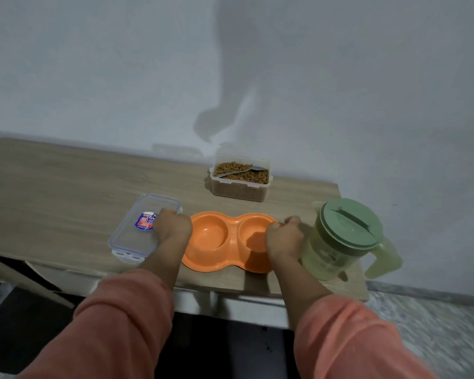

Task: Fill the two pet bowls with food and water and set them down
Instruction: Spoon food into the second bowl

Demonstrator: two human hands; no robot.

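Orange double bowl [225, 239], two hands

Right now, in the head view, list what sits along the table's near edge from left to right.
Clear lid → left hand → orange double bowl → right hand → green pitcher. Each hand grips one end of the bowl.

Bowl [225, 239]: both ends hidden under hands. Lid [140, 231]: label partly covered, print unreadable. Spoon [241, 170]: handle part-buried in kibble [238, 173]. Sleeves [121, 324]: cut off below.
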